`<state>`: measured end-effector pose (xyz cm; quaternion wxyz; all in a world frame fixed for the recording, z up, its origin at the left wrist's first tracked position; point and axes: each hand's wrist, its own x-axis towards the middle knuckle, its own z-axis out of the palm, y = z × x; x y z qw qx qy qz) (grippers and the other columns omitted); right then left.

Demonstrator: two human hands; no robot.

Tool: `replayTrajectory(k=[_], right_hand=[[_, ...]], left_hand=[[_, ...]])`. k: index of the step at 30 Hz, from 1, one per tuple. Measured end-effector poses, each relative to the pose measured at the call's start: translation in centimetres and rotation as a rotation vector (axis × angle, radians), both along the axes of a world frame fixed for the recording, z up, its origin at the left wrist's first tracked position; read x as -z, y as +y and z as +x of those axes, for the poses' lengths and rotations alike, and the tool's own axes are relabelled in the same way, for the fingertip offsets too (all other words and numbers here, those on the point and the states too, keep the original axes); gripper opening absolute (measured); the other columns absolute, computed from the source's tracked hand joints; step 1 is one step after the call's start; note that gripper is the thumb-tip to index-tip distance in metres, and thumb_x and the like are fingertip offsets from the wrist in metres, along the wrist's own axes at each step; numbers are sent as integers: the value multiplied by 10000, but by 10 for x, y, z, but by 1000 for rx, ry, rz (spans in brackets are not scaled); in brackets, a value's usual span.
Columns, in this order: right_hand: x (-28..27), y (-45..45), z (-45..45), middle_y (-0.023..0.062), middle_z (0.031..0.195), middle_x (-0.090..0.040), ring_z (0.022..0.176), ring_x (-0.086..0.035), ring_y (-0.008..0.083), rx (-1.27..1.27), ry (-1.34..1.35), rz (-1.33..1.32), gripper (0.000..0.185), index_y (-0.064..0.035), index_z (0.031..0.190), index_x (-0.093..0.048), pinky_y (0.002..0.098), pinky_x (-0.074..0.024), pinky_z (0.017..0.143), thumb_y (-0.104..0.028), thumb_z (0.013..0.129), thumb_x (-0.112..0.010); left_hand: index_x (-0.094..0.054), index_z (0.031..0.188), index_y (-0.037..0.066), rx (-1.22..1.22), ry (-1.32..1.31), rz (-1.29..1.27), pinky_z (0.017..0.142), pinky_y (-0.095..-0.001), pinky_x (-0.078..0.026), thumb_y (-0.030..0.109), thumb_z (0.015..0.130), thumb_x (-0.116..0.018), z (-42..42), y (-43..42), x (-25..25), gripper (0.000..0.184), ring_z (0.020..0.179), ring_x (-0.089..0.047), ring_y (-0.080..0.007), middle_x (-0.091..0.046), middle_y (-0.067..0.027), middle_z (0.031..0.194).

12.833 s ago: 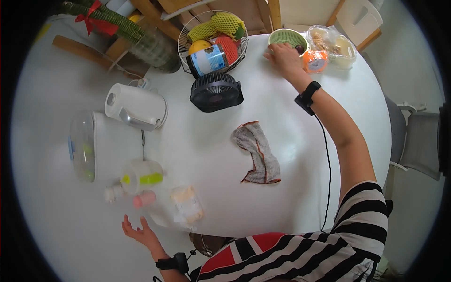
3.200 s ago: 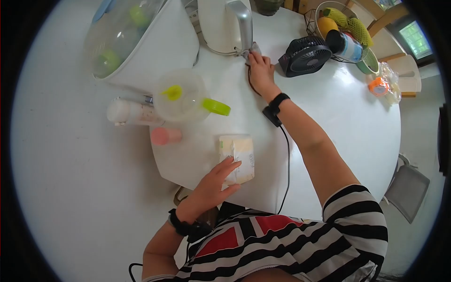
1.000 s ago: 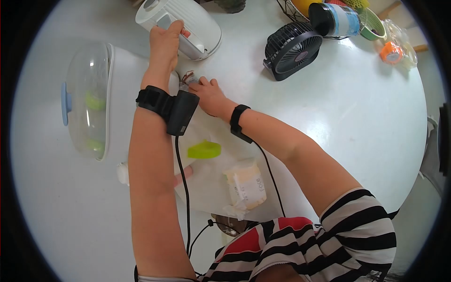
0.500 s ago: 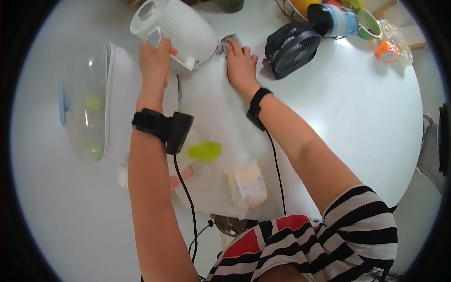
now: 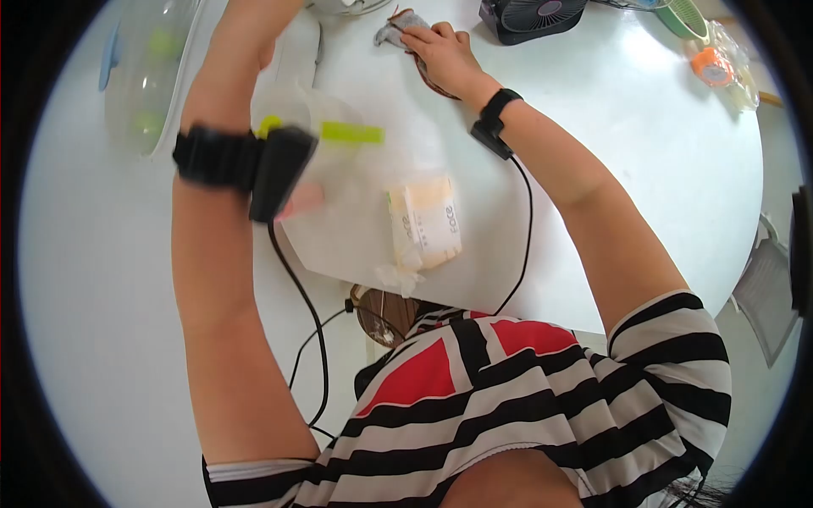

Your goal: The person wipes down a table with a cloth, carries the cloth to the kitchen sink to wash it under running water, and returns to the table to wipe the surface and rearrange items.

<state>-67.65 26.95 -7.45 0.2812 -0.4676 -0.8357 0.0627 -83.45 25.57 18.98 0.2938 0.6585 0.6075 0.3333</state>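
Under my right hand (image 5: 447, 57) the cloth (image 5: 394, 32) lies lengthwise, from near my wrist forward and left past the fingertips; whether those loosely bent fingers grip it, I can't tell. Farther off, my left hand (image 5: 261, 19) is mostly out of view, its fingers hidden.

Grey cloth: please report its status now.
Right hand on grey cloth, on table. Left hand cut off at top edge. Black fan near right hand.

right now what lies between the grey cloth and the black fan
In the head view: the right hand, on the grey cloth, then bare white tabletop to the black fan.
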Motion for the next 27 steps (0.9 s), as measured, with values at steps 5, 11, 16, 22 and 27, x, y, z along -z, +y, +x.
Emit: replayTrajectory(k=[5,11,16,22,27], right_hand=[[29,-78,-13,-55,1267,-568,1084,-494,244,-169,49,-60,343,-160,1225,-623,408,-386,880,-116,889,-572],[7,-158,22,-24,1372,-527,1114,-489,261,-258,34,-244,465,-133,1303,-590,404,-381,937,-62,844,-619],[-6,-127,8,-6,1385,-520,1101,-490,276,-265,-87,-162,457,-133,1310,-585,409,-387,931,-68,858,-602],[11,-17,-93,-27,1372,-511,1108,-484,295,-225,-108,-22,399,-185,1280,-586,484,-381,886,-103,890,-559],[10,37,-138,-84,1477,-411,1242,-429,347,-113,-278,-43,494,-191,1346,-551,567,-392,952,-122,857,-536]], left_hand=[[-477,1408,68,176,211,5,1071,-363,-363,410,805,-778,-16,-130,53,755,1357,-419,-301,-463,-204,1435],[-394,1477,276,464,664,-364,998,-780,-182,403,713,-827,-6,-240,130,887,1469,-42,-428,-70,-169,1609],[-409,1466,292,460,669,-352,985,-814,-143,349,749,-798,-14,-269,165,818,1484,-13,-392,-44,-122,1625],[-397,1477,299,434,549,-281,1028,-772,-136,325,740,-807,-30,-275,163,844,1486,-65,-366,-73,-128,1622],[-376,1492,311,307,464,-296,1034,-687,-217,297,709,-825,-69,-317,153,903,1436,-195,-367,-107,-168,1601]])
